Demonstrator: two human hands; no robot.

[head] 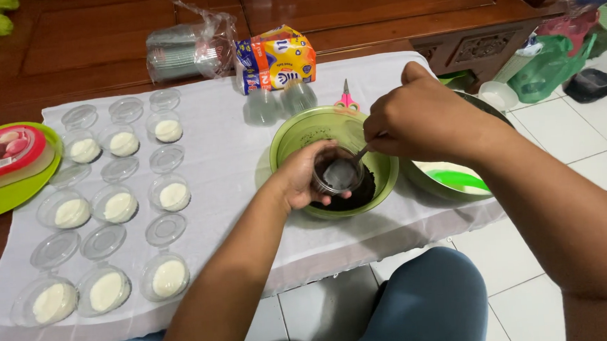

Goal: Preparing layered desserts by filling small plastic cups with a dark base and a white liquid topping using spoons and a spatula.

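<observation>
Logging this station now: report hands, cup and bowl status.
Left hand holds small clear cup over green bowl. Right hand holds spoon dipped in the cup. Dark crumbs in bowl. Nothing in the way.

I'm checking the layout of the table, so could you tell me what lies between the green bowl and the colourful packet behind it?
In the head view, two empty clear cups and pink-handled scissors lie on the white cloth between the green bowl and the colourful packet.

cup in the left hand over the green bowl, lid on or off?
Off. The small clear cup in the left hand has an open mouth, and the spoon held by the right hand reaches into it above the green bowl.
</observation>
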